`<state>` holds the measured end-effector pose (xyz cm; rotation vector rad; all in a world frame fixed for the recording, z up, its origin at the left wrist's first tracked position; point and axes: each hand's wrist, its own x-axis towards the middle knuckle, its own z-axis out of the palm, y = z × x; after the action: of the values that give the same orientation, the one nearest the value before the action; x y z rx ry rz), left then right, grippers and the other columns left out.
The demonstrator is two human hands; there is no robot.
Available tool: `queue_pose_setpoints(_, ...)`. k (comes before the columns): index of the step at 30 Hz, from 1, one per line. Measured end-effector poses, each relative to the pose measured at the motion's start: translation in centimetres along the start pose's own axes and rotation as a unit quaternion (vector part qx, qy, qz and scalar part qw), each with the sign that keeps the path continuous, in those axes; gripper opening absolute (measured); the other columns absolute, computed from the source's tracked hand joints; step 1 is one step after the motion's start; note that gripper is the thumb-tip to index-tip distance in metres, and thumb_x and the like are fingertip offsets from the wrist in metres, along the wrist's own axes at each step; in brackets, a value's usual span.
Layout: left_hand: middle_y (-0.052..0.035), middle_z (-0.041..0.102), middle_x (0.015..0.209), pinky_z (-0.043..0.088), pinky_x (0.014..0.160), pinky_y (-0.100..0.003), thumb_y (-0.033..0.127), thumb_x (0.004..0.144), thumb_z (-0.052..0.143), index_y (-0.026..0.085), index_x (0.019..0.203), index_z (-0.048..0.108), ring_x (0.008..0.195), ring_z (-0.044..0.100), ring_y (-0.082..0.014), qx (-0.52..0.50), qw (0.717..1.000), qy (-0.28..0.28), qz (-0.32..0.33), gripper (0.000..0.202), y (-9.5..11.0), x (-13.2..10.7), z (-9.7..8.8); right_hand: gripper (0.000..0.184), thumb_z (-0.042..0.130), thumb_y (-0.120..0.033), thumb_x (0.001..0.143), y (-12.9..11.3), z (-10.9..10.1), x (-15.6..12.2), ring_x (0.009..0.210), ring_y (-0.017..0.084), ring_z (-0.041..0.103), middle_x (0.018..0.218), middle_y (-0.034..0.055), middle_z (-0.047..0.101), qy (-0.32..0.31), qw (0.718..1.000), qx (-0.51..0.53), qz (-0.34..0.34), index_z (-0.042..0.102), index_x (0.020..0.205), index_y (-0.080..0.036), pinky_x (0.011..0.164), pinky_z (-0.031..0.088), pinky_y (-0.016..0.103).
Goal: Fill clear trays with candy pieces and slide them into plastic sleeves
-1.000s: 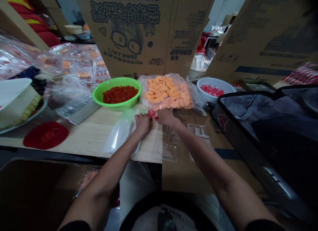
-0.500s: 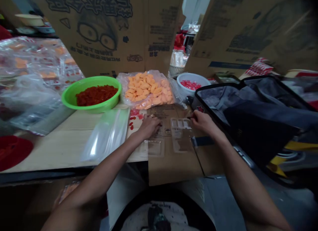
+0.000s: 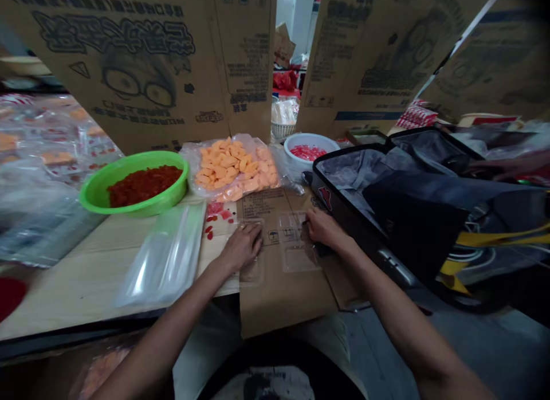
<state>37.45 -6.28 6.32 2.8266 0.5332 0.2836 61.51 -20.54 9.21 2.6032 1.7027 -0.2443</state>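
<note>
Two clear plastic trays lie side by side on a flattened cardboard sheet (image 3: 287,305). Over the upper part of the left tray (image 3: 251,274) rests my left hand (image 3: 242,246), its fingers curled together and their undersides hidden. My right hand (image 3: 325,228) is closed in a pinch at the upper right edge of the right tray (image 3: 299,258). A small dark tip shows at its fingertips, too little to name. Small red pieces (image 3: 209,232) and a pink packet (image 3: 215,208) lie just left of my left hand.
Behind stand a green basin (image 3: 88,196) of red pieces, a bag of orange pieces (image 3: 227,165) and a pale bowl (image 3: 311,141) of red-and-white packets. Clear plastic sleeves (image 3: 165,257) lie left. An open suitcase (image 3: 344,199) borders the right; another person's hand (image 3: 511,164) is beyond it.
The view has turned, shifting the scene left and slightly down. Both hands stay near the same trays. Another person's hand now shows at the far right.
</note>
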Motion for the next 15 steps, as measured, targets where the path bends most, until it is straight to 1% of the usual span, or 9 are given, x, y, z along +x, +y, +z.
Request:
queue_pose_setpoints(3,-0.0165,0.065,0.127,0.046,0.105,-0.045,0.023,0.093,0.049,0.012,0.129,0.060,0.118,0.059,-0.0288,0.001,0.999,0.033,-0.034,0.039,0.2,0.5,1.0,0.025,0.045,-0.017,0.097,-0.1,0.0,0.0,0.101,0.025,0.061,0.115,0.0180,0.061,-0.002,0.999,-0.028,-0.020,0.063,0.112,-0.010,0.084,0.040,0.031)
queue_pose_setpoints(5,-0.0154,0.067,0.124,0.047,0.103,-0.043,0.021,0.093,0.051,0.012,0.127,0.061,0.114,0.060,-0.0279,0.007,0.998,0.045,-0.044,0.037,0.5,0.7,1.3,0.027,0.043,-0.015,0.096,-0.3,0.0,-0.3,0.100,0.025,0.061,0.113,0.0177,0.061,-0.003,0.998,-0.046,-0.038,0.067,0.107,-0.010,0.084,0.040,0.032)
queue_pose_setpoints(8,-0.0131,0.069,0.122,0.048,0.103,-0.044,0.019,0.093,0.052,0.014,0.122,0.064,0.112,0.061,-0.0276,0.010,0.998,0.054,-0.037,0.033,1.0,0.6,1.6,0.030,0.043,-0.012,0.093,-0.6,0.1,-0.8,0.102,0.026,0.060,0.111,0.0166,0.061,-0.012,0.996,-0.067,-0.058,0.071,0.101,-0.013,0.085,0.040,0.034)
queue_pose_setpoints(10,-0.0130,0.069,0.124,0.047,0.103,-0.045,0.019,0.094,0.049,0.014,0.122,0.065,0.113,0.061,-0.0275,0.007,0.997,0.067,-0.024,0.032,1.0,0.2,1.6,0.032,0.044,-0.011,0.091,-0.5,0.4,-1.0,0.105,0.028,0.059,0.113,0.0159,0.061,-0.019,0.995,-0.078,-0.065,0.073,0.104,-0.017,0.085,0.039,0.036)
queue_pose_setpoints(12,-0.0139,0.066,0.129,0.046,0.104,-0.045,0.019,0.095,0.047,0.014,0.124,0.064,0.117,0.060,-0.0274,0.002,0.995,0.101,-0.022,0.034,0.5,0.2,0.9,0.037,0.045,-0.012,0.090,-0.3,1.0,-1.0,0.110,0.031,0.058,0.118,0.0164,0.060,-0.021,0.993,-0.094,-0.070,0.071,0.116,-0.019,0.085,0.040,0.039)
queue_pose_setpoints(13,-0.0140,0.066,0.131,0.047,0.103,-0.044,0.019,0.096,0.047,0.015,0.125,0.064,0.118,0.060,-0.0270,-0.002,0.992,0.120,-0.029,0.034,-0.1,0.5,0.2,0.042,0.047,-0.012,0.090,-0.1,1.3,-0.9,0.111,0.032,0.057,0.121,0.0170,0.060,-0.023,0.992,-0.103,-0.070,0.067,0.125,-0.020,0.085,0.040,0.039)
queue_pose_setpoints(14,-0.0136,0.066,0.129,0.047,0.102,-0.043,0.018,0.096,0.047,0.016,0.124,0.065,0.117,0.061,-0.0265,-0.004,0.990,0.136,-0.048,0.034,-1.0,0.9,-0.8,0.048,0.048,-0.012,0.089,0.1,1.5,-0.7,0.112,0.033,0.057,0.123,0.0176,0.059,-0.022,0.991,-0.109,-0.069,0.063,0.133,-0.021,0.085,0.041,0.040)
queue_pose_setpoints(15,-0.0128,0.069,0.124,0.048,0.099,-0.041,0.018,0.095,0.046,0.017,0.121,0.067,0.113,0.062,-0.0256,-0.004,0.986,0.146,-0.083,0.033,-2.0,1.6,-2.1,0.053,0.049,-0.012,0.088,0.3,1.7,-0.6,0.111,0.033,0.058,0.124,0.0181,0.059,-0.019,0.991,-0.113,-0.066,0.057,0.140,-0.022,0.084,0.041,0.039)
